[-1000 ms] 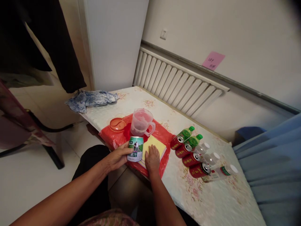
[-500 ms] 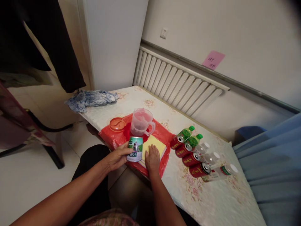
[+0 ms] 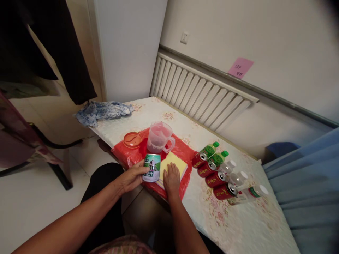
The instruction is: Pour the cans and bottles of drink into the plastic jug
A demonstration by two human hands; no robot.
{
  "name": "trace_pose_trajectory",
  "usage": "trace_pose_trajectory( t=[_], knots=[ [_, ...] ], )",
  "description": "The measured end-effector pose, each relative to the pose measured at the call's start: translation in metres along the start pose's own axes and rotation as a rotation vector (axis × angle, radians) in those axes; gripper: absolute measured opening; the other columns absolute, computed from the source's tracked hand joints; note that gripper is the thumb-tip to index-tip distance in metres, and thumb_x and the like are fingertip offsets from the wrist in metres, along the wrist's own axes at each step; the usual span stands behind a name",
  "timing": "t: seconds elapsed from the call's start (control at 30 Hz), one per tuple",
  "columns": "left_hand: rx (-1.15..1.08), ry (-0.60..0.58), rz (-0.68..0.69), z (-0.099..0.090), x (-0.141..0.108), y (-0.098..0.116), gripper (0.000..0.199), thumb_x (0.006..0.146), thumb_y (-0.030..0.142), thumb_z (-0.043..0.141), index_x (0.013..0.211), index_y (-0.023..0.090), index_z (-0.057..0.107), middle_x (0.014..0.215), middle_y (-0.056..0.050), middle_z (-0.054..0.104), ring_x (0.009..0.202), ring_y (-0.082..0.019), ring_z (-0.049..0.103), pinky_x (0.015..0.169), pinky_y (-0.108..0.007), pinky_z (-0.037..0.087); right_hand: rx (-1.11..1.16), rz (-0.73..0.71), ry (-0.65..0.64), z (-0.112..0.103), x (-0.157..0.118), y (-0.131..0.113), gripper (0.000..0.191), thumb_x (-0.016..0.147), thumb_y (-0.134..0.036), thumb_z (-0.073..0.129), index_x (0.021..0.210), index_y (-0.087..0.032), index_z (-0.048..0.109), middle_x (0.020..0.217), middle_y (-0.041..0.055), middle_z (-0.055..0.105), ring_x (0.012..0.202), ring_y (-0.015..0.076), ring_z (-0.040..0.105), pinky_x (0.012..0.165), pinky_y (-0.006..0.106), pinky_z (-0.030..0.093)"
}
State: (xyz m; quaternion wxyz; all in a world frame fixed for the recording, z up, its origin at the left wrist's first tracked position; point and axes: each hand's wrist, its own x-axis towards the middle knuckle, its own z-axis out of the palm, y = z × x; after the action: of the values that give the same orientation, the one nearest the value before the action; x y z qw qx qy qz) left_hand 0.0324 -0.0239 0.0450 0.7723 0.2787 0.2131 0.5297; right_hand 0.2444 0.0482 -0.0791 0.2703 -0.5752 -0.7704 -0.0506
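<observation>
A green and white can (image 3: 152, 168) is upright in my left hand (image 3: 134, 176), whose fingers wrap its left side near the table's front edge. My right hand (image 3: 172, 179) lies with spread fingers on a folded yellow cloth (image 3: 177, 164). Under the cloth a red plastic sheet (image 3: 185, 150) covers part of the table. Just behind the can stands a clear measuring jug (image 3: 158, 137) with a handle, and an orange round lid (image 3: 132, 140) lies to its left.
On the right, several red cans (image 3: 215, 179) stand in a row beside green-capped bottles (image 3: 210, 149) and clear bottles (image 3: 239, 178). A blue-white cloth (image 3: 104, 111) lies at the table's left corner. Behind the table are a radiator (image 3: 196, 91) and wall; a blue curtain (image 3: 312, 176) hangs right.
</observation>
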Motion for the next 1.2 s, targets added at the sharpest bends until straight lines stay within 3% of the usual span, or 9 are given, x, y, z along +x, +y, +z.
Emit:
trace_pose_trajectory(
  t=[0.23, 1.2],
  knots=[
    [0.013, -0.032, 0.006, -0.0012, 0.0002, -0.0003, 0.045, 0.076, 0.017, 0.079, 0.119, 0.014, 0.065, 0.110, -0.013, 0.076, 0.098, -0.024, 0.072, 0.091, -0.034, 0.053, 0.009, -0.008, 0.019, 0.0021, -0.0009, 0.0014, 0.038, 0.096, -0.026, 0.047, 0.128, -0.011, 0.062, 0.139, 0.0176, 0.059, 0.135, 0.0277, 0.049, 0.115, 0.047, 0.034],
    [0.046, 0.055, -0.008, 0.0014, -0.0015, 0.0000, 0.055, 0.066, 0.023, 0.088, 0.115, 0.013, 0.067, 0.108, -0.012, 0.076, 0.095, -0.024, 0.071, 0.088, -0.035, 0.054, 0.018, -0.002, 0.010, -0.0009, 0.0000, -0.0005, 0.039, 0.095, -0.023, 0.048, 0.129, -0.010, 0.062, 0.138, 0.0177, 0.060, 0.134, 0.0288, 0.050, 0.114, 0.047, 0.035]
  ],
)
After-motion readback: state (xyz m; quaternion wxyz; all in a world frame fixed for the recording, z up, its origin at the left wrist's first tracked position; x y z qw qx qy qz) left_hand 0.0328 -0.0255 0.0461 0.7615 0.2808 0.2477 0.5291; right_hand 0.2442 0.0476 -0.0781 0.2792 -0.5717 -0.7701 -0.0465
